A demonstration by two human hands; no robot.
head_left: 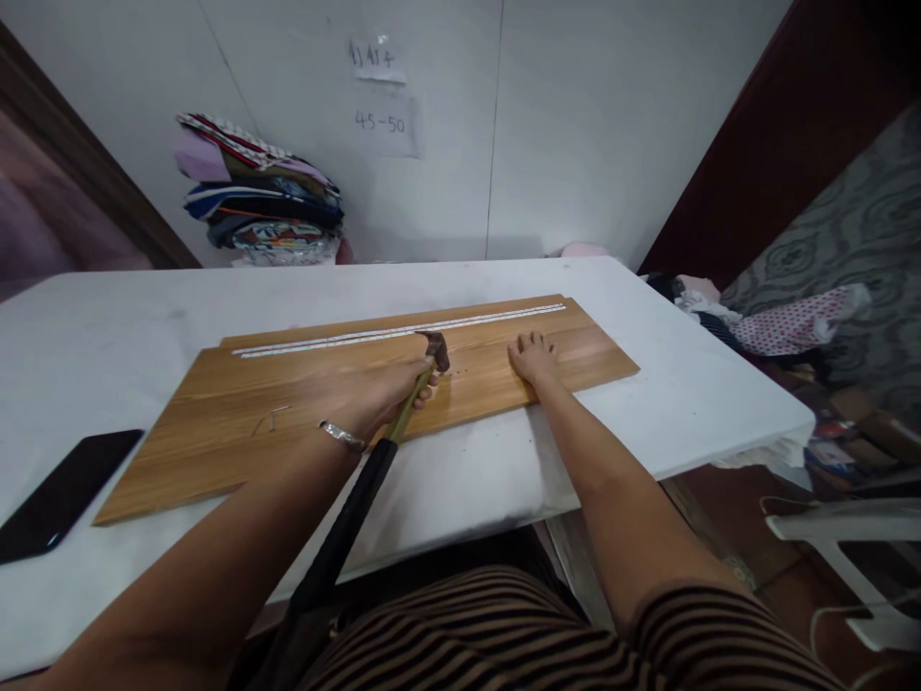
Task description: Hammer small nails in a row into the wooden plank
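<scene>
Near its head, the handle of a claw hammer (436, 351) is gripped by my left hand (403, 389), which wears a silver bracelet (342, 435). The hammer's dark metal head is over the wooden board (496, 389), and its black grip slants down toward my body. On the board's right part my right hand (533, 357) rests with fingers apart and nothing visible in it. Small dark marks dot the wood between the hands. A few nails (277, 415) lie on the left part of the board. Two white measuring strips (403, 330) run along its far side.
A black phone (68, 489) lies left of the board on the white table (475, 480). Folded clothes (263, 197) are stacked at the back left by the wall. Right of the table are piled cloths (784, 321) and a white plastic stool (849, 528).
</scene>
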